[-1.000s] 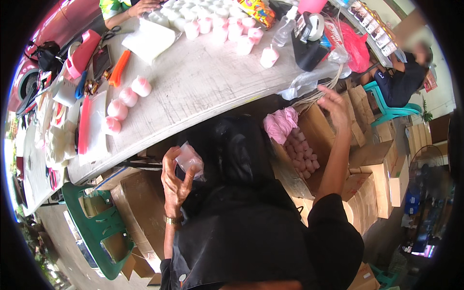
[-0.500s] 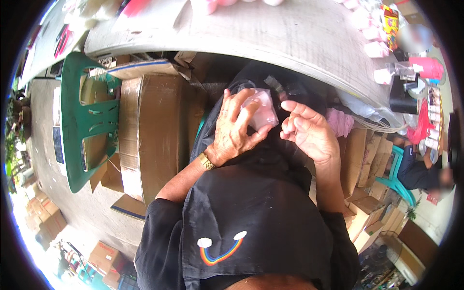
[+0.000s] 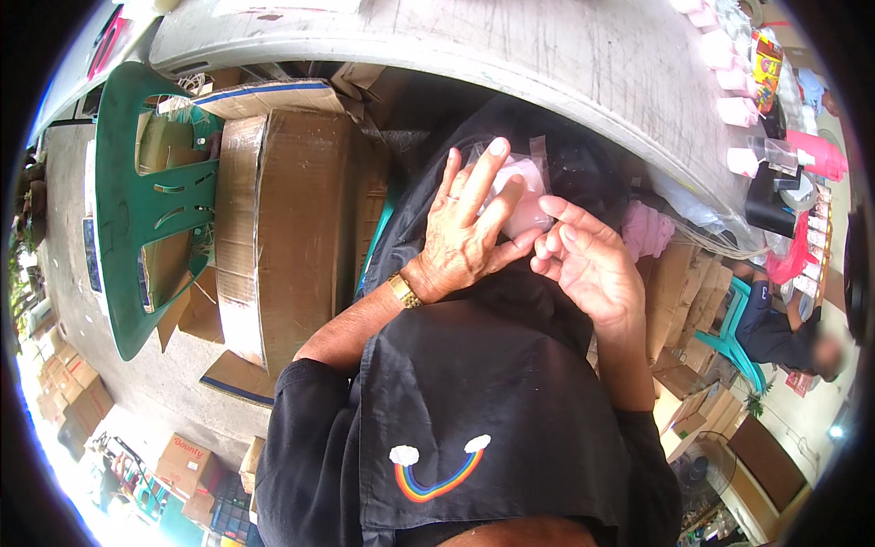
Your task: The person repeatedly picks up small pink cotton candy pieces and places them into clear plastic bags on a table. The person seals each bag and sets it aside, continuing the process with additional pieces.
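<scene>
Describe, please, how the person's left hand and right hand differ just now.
The left hand spreads its fingers over the plastic-wrapped pink item, while the right hand curls most of its fingers beside it. The left hand has a gold-coloured band at the wrist; the right hand has none. Both are ungloved and close together.

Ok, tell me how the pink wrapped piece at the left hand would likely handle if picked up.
The pink piece is probably light, being small beside the left hand. Its clear wrap looks glossy, so may be slippery; its thin loose edge will likely flex.
</scene>
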`<act>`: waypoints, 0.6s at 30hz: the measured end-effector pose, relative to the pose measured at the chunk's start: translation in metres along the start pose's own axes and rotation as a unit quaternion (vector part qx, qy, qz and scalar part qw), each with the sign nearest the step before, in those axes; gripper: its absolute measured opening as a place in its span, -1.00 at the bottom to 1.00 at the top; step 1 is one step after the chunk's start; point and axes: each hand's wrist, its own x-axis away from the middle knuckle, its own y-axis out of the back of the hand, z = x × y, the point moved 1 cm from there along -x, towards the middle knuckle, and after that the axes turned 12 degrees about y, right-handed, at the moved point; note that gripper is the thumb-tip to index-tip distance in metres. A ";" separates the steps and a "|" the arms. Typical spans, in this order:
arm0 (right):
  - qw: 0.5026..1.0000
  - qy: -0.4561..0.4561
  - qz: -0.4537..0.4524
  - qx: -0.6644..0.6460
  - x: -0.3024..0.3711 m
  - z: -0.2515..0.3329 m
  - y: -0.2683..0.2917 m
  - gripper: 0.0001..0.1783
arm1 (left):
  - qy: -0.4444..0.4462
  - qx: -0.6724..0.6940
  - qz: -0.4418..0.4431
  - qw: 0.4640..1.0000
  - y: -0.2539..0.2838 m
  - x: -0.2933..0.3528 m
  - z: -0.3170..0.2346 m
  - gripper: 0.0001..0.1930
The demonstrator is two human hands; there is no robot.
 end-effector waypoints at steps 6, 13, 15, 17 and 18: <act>1.000 0.007 -0.020 -0.023 0.002 -0.003 -0.004 -0.60 | -0.024 -0.053 0.029 0.998 0.003 -0.003 0.001 -0.37; 0.998 0.011 -0.032 -0.049 0.004 -0.007 -0.005 -0.57 | -0.009 -0.033 0.022 0.999 0.002 -0.004 0.001 -0.31; 0.998 0.009 -0.033 -0.054 0.005 -0.007 -0.006 -0.57 | -0.017 -0.037 0.021 0.999 0.003 -0.004 0.002 -0.31; 0.998 0.012 -0.031 -0.052 0.004 -0.007 -0.006 -0.57 | -0.029 -0.046 0.019 0.998 0.003 -0.004 0.003 -0.32; 0.998 0.009 -0.031 -0.056 0.004 -0.007 -0.006 -0.56 | -0.027 -0.046 0.023 0.998 0.003 -0.004 0.003 -0.32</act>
